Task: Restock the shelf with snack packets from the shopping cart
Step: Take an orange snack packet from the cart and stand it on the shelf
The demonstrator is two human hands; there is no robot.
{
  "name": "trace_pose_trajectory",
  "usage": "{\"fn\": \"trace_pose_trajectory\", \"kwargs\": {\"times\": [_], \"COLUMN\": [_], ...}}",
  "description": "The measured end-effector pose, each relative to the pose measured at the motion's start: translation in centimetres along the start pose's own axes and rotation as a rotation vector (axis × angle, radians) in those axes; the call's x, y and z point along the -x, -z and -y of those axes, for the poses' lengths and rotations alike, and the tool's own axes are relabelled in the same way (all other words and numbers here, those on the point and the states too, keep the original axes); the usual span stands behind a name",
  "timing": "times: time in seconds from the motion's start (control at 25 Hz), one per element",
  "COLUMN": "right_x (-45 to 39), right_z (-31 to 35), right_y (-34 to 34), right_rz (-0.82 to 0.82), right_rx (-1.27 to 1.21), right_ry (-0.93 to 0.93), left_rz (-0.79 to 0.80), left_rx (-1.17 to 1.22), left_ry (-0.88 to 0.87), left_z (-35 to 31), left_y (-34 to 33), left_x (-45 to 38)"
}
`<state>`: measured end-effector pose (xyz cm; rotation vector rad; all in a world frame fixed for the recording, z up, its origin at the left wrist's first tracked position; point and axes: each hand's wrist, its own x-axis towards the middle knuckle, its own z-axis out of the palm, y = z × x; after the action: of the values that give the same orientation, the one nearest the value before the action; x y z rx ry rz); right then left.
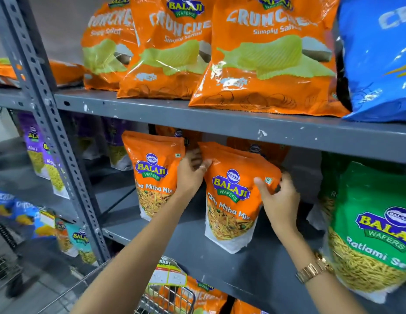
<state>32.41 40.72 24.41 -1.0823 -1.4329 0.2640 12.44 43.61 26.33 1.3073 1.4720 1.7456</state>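
Note:
An orange Tikha Mitha Mix packet (231,196) stands upright on the grey middle shelf (254,268), tilted slightly. My left hand (190,175) grips its upper left corner and my right hand (276,200) grips its right edge. A second identical packet (154,175) stands just to the left on the same shelf. More orange packets stand behind them in shadow. The wire shopping cart (165,298) sits below at the bottom, with orange Crunchex packets (204,298) in it.
Large orange Crunchex bags (265,55) and a blue bag (378,57) fill the upper shelf. A green Ratlami Sev packet (369,230) stands to the right on the middle shelf. A perforated grey upright (50,123) divides off a left rack holding purple packets (39,150).

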Motion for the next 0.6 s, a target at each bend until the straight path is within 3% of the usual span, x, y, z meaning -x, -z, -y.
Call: {"fn": "trace_pose_trajectory", "kwargs": {"times": [0.16,0.28,0.44,0.6], "right_x": [4.2,6.1,7.8,8.2], "right_z": [-3.9,-6.1,-7.2,-8.1], "right_y": [-1.5,-2.8,-3.7,-3.8], "right_rz": [0.296,0.411,0.484,0.480], "right_rx": [-0.094,-0.092,-0.101,-0.133], "right_ry": [-0.267,-0.382,-0.399,-0.437], "left_rz": [-0.286,-0.440,-0.352,-0.197], "left_rx": [-0.257,-0.489,-0.579,-0.414], "left_ry": [-0.248,-0.147,0.073,0.190], "left_z": [3.0,5.8,10.0,13.0], "left_y": [2.9,5.2,7.8,9.2], "left_x": [3.4,4.5,4.7,3.5]}}
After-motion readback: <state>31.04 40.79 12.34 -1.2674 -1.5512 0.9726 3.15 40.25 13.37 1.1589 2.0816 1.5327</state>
